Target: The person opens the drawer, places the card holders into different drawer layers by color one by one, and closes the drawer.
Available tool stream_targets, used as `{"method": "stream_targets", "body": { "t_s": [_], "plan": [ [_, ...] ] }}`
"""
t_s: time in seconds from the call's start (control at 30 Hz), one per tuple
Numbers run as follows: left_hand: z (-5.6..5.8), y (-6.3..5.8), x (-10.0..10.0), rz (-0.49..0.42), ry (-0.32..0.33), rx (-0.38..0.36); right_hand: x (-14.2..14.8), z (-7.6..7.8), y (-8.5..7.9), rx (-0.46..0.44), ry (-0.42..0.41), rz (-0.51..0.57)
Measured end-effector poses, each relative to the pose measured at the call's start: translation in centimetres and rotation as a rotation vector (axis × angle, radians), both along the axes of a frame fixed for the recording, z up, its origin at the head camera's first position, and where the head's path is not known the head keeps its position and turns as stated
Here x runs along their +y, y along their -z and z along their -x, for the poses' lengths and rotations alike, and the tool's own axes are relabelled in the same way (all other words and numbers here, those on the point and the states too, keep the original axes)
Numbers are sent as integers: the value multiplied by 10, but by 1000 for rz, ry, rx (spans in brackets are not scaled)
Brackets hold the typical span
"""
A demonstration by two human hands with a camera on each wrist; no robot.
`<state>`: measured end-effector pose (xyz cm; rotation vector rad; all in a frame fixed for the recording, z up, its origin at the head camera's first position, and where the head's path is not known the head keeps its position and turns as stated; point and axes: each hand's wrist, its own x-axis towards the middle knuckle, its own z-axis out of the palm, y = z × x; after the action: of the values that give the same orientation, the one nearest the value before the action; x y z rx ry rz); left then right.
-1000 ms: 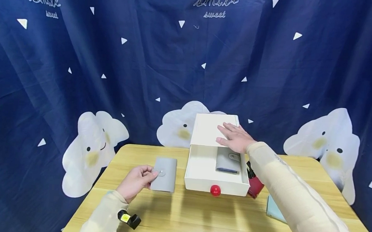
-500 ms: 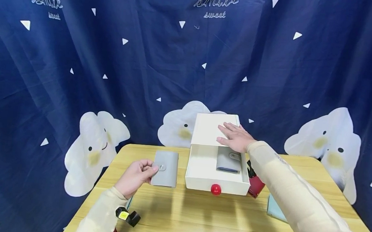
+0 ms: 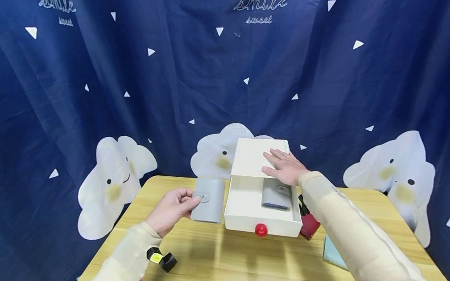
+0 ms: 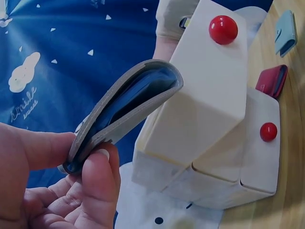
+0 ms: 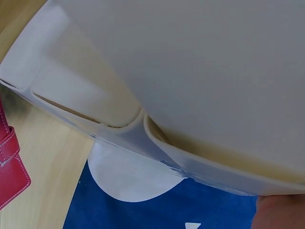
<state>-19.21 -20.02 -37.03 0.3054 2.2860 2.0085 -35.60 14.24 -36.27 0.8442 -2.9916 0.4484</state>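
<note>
My left hand (image 3: 173,209) pinches a grey snap-strap card holder (image 3: 209,201) by its left edge, just left of the white drawer box (image 3: 251,158). Seen end-on in the left wrist view, the card holder (image 4: 121,95) is folded, with blue plastic sleeves inside. The box's top drawer (image 3: 242,223) is pulled out and carries a red round knob (image 3: 260,230). A second grey card holder (image 3: 274,195) lies in its right half, its far end hidden under the box top. My right hand (image 3: 284,166) rests on the box top, fingers spread; only part of this hand (image 5: 281,214) shows in the right wrist view.
A red wallet (image 3: 309,226) lies right of the box, partly behind the right sleeve. Farther right is a light blue wallet (image 3: 333,253) on the wooden table (image 3: 262,275). Below the top drawer is another drawer with a red knob (image 4: 268,132). A blue curtain (image 3: 199,68) hangs behind.
My left hand has lifted the grey card holder up and to the right, closer to the open drawer. My right hand stays on the box top.
</note>
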Motion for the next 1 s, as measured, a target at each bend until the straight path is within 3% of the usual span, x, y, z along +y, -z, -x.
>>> {"method": "stream_targets", "body": {
  "t_s": [0.5, 0.7, 1.0],
  "plan": [
    [7, -21, 33, 7, -9, -2, 2, 5, 4, -1, 5, -14],
    [15, -23, 46, -13, -41, -25, 2, 4, 5, -6, 10, -11],
    [25, -28, 65, -31, -22, -72, 2, 3, 4, 18, -1, -2]
  ]
}}
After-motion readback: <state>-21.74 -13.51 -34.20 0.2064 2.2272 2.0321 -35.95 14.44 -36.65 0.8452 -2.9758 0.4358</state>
